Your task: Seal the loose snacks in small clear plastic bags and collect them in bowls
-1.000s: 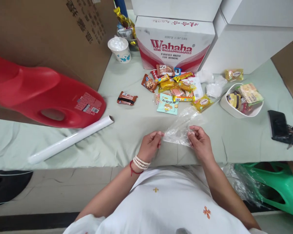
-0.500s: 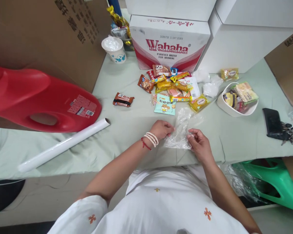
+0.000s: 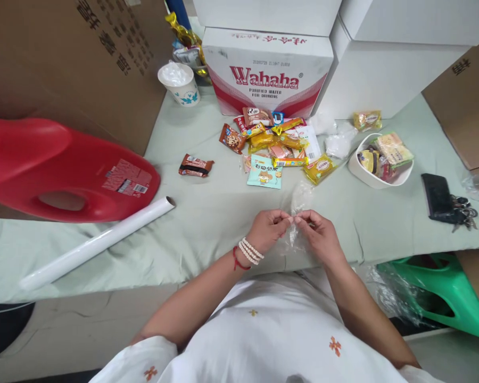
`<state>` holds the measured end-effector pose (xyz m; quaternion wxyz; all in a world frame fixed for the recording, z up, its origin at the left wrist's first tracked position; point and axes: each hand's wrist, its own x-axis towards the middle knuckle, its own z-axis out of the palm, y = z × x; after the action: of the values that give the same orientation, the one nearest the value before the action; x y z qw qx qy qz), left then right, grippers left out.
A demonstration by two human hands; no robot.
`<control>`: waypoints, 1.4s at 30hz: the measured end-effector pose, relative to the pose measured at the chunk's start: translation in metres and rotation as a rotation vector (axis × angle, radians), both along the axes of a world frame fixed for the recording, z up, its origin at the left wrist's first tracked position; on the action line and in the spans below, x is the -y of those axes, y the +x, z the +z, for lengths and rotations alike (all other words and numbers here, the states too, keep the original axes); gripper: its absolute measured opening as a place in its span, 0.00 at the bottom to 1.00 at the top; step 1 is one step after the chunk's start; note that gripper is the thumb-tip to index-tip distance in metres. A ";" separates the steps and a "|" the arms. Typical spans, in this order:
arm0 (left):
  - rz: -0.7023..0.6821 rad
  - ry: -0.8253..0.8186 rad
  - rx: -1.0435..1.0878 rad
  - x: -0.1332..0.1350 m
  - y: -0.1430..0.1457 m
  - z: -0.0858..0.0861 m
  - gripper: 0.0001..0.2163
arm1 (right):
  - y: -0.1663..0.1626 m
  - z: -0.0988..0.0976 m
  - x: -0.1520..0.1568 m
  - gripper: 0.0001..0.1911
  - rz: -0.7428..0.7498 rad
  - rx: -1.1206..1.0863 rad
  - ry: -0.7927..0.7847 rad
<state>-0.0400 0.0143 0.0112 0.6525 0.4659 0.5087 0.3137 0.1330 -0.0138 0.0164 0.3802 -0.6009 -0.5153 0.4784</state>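
Note:
A clear plastic bag [image 3: 302, 198] is gathered between my hands near the front of the table. My left hand [image 3: 270, 227], with beaded bracelets at the wrist, pinches the bag between thumb and fingers. Fingertip to fingertip with it, my right hand [image 3: 318, 234] pinches the bag from the other side. Just beyond the bag lie a light green snack packet [image 3: 264, 173] and a yellow-wrapped snack [image 3: 319, 169], at the near side of a pile of wrapped snacks [image 3: 262, 139]. A brown-wrapped snack [image 3: 196, 166] lies apart to the left.
A white basket [image 3: 379, 178] with snacks stands at the right, beside a black wallet [image 3: 439, 197] and keys [image 3: 465, 210]. At left are a red plastic stool [image 3: 75, 159] and a white roll [image 3: 99, 242]. A Wahaba-style water carton [image 3: 267, 74] and paper cup [image 3: 179, 88] stand behind.
My hands have come together until the fingertips meet, and the bag, spread wide before, is now bunched narrow between them. The whole view has shifted slightly.

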 end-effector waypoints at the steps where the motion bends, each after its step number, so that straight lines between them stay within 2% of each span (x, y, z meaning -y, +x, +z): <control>1: 0.012 0.007 0.006 0.001 -0.003 0.000 0.17 | -0.002 -0.003 -0.002 0.17 -0.020 -0.071 -0.018; 3: 0.080 0.016 0.019 0.004 -0.011 -0.001 0.17 | -0.002 -0.006 -0.005 0.15 -0.083 -0.166 -0.022; 6: 0.258 0.005 0.053 0.007 -0.028 0.001 0.17 | 0.009 -0.002 -0.006 0.16 -0.144 -0.285 -0.061; 10: 0.464 -0.120 0.251 0.013 -0.052 0.007 0.20 | 0.032 0.004 -0.004 0.19 -0.141 -0.436 -0.132; 13: 0.514 -0.202 0.362 0.016 -0.071 0.004 0.23 | 0.048 -0.001 -0.005 0.21 -0.175 -0.469 -0.188; 15: 0.497 -0.224 0.335 0.017 -0.085 -0.002 0.24 | 0.055 -0.009 -0.007 0.22 -0.205 -0.469 -0.250; 18: 0.462 -0.142 0.083 0.018 -0.104 -0.012 0.20 | 0.057 -0.019 -0.012 0.25 -0.199 -0.381 -0.291; 20: 0.521 0.091 -0.246 0.020 -0.110 -0.012 0.15 | 0.055 -0.022 -0.016 0.25 -0.164 -0.280 -0.259; 22: 0.538 0.421 -0.543 0.021 -0.109 -0.005 0.11 | 0.052 -0.023 -0.019 0.26 -0.114 -0.201 -0.221; 24: 0.388 0.685 -0.680 0.018 -0.101 0.004 0.12 | 0.050 -0.024 -0.022 0.26 -0.068 -0.152 -0.196; 26: 0.162 0.783 -0.729 0.009 -0.088 0.010 0.18 | 0.049 -0.024 -0.025 0.26 -0.044 -0.123 -0.181; 29: -0.116 0.714 -0.809 -0.010 -0.072 0.008 0.27 | 0.051 -0.025 -0.029 0.26 -0.030 -0.102 -0.166; 31: -0.242 0.673 -0.811 -0.018 -0.070 0.004 0.19 | 0.056 -0.026 -0.030 0.26 -0.050 -0.084 -0.157; 33: -0.284 0.715 -0.760 -0.016 -0.074 0.001 0.09 | 0.062 -0.028 -0.030 0.26 -0.087 -0.063 -0.149; 36: -0.278 0.854 -0.658 0.001 -0.091 0.005 0.10 | 0.073 -0.032 -0.030 0.26 -0.123 -0.029 -0.151; 39: -0.340 0.956 -0.594 0.023 -0.107 0.007 0.08 | 0.082 -0.037 -0.034 0.21 -0.105 0.029 -0.157; 42: -0.472 1.009 -0.569 0.038 -0.116 0.005 0.11 | 0.087 -0.027 -0.045 0.13 -0.034 0.268 -0.063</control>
<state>-0.1563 -0.0233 0.0160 0.2426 0.8819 0.3350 0.2263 0.2202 0.0311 -0.0105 0.2970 -0.6796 -0.5360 0.4033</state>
